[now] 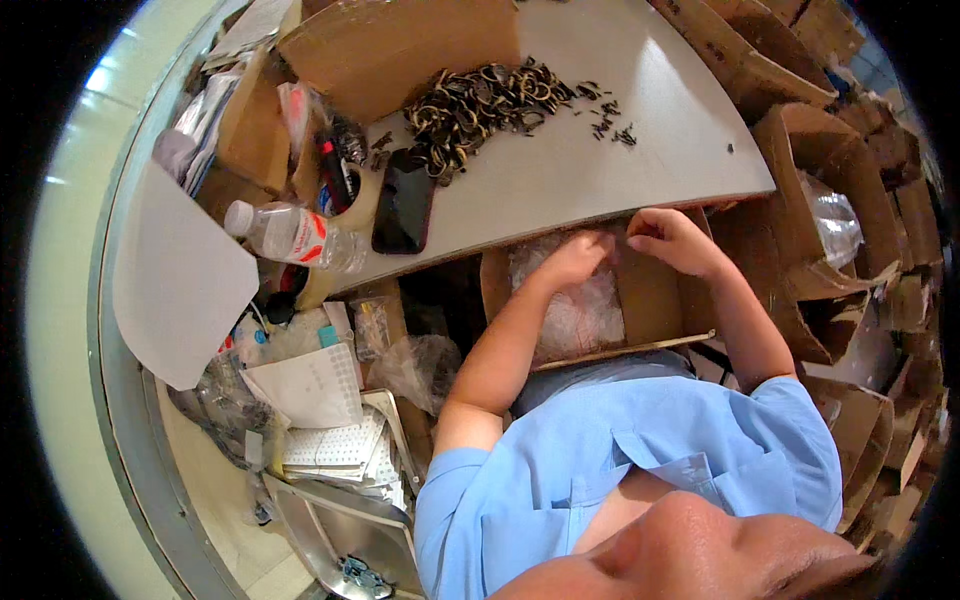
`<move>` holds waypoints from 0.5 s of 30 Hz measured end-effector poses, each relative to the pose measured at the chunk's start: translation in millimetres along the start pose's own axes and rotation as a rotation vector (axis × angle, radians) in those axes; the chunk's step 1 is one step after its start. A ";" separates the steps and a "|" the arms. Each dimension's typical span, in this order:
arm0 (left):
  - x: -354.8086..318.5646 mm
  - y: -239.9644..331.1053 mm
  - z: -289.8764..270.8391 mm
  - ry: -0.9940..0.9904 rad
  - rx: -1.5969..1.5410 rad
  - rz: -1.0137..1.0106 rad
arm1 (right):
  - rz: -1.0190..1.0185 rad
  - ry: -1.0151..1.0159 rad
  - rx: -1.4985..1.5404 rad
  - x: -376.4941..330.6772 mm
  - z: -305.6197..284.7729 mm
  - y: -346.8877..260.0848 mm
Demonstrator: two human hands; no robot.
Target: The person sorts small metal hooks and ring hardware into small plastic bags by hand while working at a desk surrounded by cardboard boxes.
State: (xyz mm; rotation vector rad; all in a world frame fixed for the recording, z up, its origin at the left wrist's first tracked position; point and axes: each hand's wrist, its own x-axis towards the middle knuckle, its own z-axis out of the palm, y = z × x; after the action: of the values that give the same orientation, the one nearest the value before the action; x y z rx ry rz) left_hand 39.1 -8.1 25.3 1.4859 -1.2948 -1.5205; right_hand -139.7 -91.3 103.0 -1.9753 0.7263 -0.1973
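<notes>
An open cardboard box sits at my lap, below the table's front edge. Clear plastic bags fill its left side. Over these bags is my left hand, with its fingers drawn together. My right hand is a short gap away, above the box's far right side, its thumb and fingers curled into a pinch. Whatever either hand may hold is too small or hidden to make out.
A pile of dark and brass-coloured ring-shaped parts lies on the white table, with small dark pieces beside it. A phone, a plastic bottle and a tape roll are leftward. Cardboard boxes stack up at right.
</notes>
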 end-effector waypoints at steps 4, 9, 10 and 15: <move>0.7 1.8 15.1 -0.061 -0.704 -0.029 | -0.250 0.239 -0.154 -28.2 30.2 11.8; 4.4 -0.4 32.2 -0.046 -1.060 -0.153 | -0.446 0.317 -0.590 -32.4 43.1 15.1; 3.1 -0.2 32.2 -0.062 -1.079 -0.161 | -0.441 0.326 -0.590 -33.0 42.2 19.9; 1.5 6.6 31.1 -0.066 -1.155 -0.221 | -0.527 0.400 -0.688 -34.7 41.1 13.9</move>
State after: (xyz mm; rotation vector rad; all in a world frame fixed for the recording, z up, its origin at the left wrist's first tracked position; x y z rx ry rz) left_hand 7.5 -5.2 27.0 0.7961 -0.1098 -1.9368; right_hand -155.9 -45.4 76.2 -2.8142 0.5386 -0.7562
